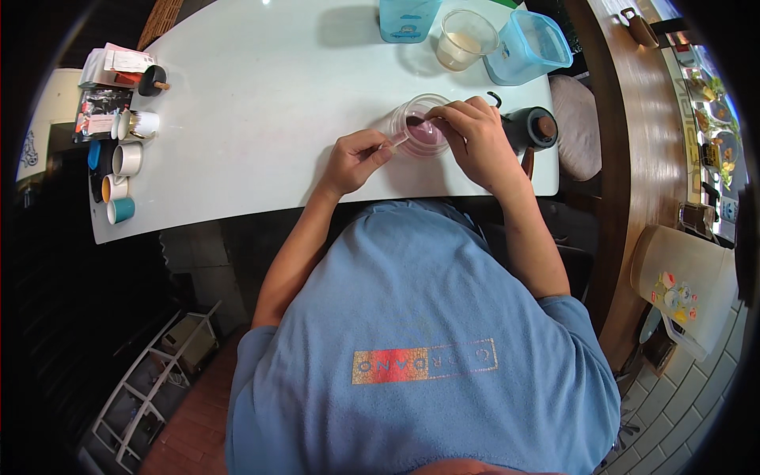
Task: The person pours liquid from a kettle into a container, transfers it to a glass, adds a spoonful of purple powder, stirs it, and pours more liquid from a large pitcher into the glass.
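On the white table, close to its near edge, stands a clear cup (401, 115) with a handle and pinkish-purple contents. My left hand (356, 161) is closed on the cup's clear handle. Over the cup's right rim, my right hand (476, 141) is closed in a pinch, fingertips bent down toward the opening. A small dark shape shows inside the cup beside those fingertips; what the fingers hold is too hidden to name. Just right of that hand is a black kettle-like pot (530, 127) with a brown knob on its lid.
Two blue plastic containers (526, 49) and a clear tub (465, 41) with pale contents stand at the far right. Several mugs (128, 158), packets (103, 112) and a black item with a wooden handle (153, 81) line the left end. A wooden counter (633, 142) runs along the right.
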`<state>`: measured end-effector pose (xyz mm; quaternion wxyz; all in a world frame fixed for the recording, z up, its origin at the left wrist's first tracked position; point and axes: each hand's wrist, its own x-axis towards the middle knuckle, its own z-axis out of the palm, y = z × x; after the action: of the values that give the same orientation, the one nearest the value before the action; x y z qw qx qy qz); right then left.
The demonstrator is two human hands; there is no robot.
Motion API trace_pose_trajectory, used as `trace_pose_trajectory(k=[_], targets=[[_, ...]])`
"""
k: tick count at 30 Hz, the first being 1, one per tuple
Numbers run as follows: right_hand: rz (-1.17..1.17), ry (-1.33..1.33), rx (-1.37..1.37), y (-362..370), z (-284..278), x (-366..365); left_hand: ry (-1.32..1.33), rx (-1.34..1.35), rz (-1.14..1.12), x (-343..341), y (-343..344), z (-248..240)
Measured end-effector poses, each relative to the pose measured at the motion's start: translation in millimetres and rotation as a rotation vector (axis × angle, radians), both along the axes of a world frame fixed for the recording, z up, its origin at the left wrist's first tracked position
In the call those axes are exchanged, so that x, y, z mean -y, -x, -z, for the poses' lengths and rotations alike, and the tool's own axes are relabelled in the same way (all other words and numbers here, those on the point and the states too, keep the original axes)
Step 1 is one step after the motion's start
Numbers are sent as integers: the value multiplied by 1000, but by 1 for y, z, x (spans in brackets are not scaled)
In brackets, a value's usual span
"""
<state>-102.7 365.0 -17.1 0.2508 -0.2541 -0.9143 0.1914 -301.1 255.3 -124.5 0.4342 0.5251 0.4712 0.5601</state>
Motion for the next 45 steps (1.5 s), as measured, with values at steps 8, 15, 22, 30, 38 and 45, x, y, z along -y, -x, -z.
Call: trace_pose_trajectory(k=[8, 15, 22, 30, 38, 45], targets=[[105, -55, 111, -2, -10, 8, 59, -48, 55, 2, 2, -4], [11, 6, -44, 1, 0, 10, 51, -49, 51, 2, 2, -4], [83, -16, 101, -4, -8, 9, 9, 5, 7, 1, -2, -7], [-11, 44, -17, 1, 0, 9, 26, 2, 3, 1, -3, -9], [40, -24, 28, -7, -7, 3, 171, 56, 72, 4, -6, -15], [46, -55, -21, -8, 1, 0, 173, -113, 86, 4, -7, -31]])
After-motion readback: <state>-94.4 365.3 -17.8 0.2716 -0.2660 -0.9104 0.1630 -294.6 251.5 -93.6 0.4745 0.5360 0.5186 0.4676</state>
